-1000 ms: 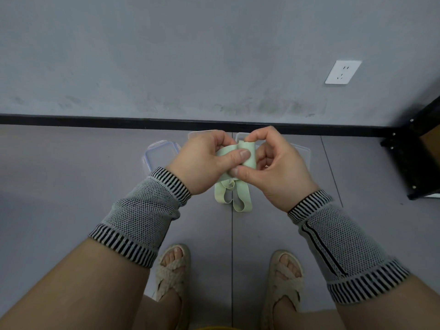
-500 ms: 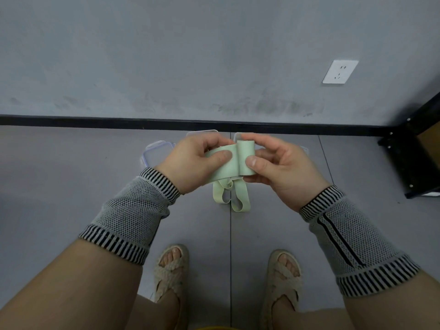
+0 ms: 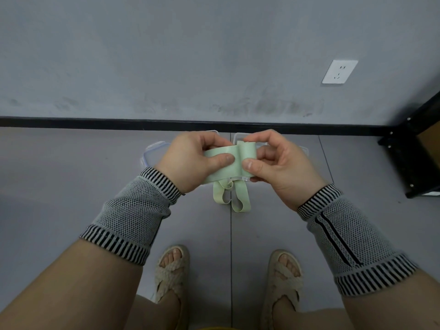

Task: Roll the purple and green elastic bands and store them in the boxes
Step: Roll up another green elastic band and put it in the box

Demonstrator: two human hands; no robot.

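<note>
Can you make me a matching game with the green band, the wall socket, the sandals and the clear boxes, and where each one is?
Things:
1. green band
2. wall socket
3. sandals
4. clear boxes

Places:
A. on the floor, partly hidden behind the hands
B. on the person's feet
C. pinched between the left hand and right hand
D. on the grey wall, upper right

Pairs: 1-C, 2-D, 3-B, 4-A

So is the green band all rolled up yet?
Not yet. The green band has a small roll by the right hand; loose loops dangle below.
</note>
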